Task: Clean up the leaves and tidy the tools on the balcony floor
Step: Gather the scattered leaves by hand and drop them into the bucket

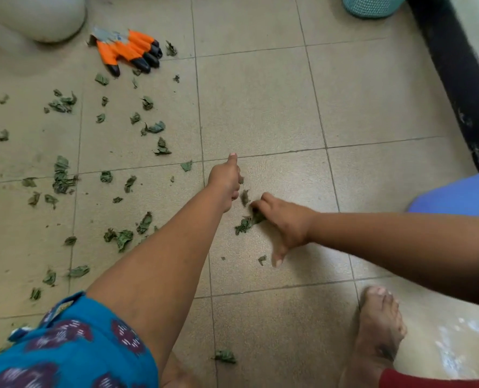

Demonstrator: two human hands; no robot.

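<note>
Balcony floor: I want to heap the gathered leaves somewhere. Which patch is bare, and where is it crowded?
Bare: the tiles between the orange gloves, the teal basket and the black wall base. Also mostly bare: the tile between the bare foot and the blue patterned clothing. Crowded: leaves litter the left tiles.

right hand pinches leaves | left hand curled, thumb out

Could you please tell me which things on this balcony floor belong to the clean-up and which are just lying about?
Part of the job:
- scattered crumpled green leaves
- orange garden gloves with black claw tips
- right hand gathering leaves
- left hand

Just there:
- teal perforated basket
- blue plastic stool
- large pale rounded pot
</note>
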